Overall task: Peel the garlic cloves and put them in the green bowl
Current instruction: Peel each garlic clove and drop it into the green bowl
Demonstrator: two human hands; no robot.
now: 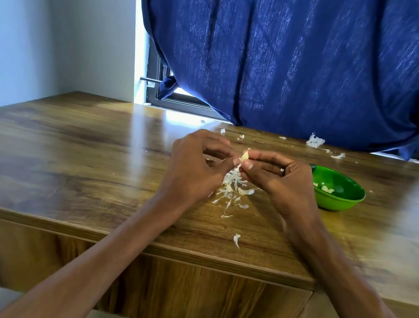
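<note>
Both hands meet at frame centre: right hand (280,179) pinches a garlic clove (244,157), left hand (196,165) fingers curl against it, above peel scraps (232,190) on the worktop (77,164); green bowl (340,201) just right

Bench (92,156): both hands above its middle, left hand (195,167) left of right hand (282,179), a garlic clove (244,157) between their fingers (250,165). Peel heap (231,187) on the bench directly below the hands, one stray peel (236,239) nearer the front edge; bowl (339,203) just right of the right hand, peeled cloves (326,189) in it. Further peel scraps (315,142) along the far edge, with the curtain (303,58) behind and the wall (45,20) to the left.
</note>
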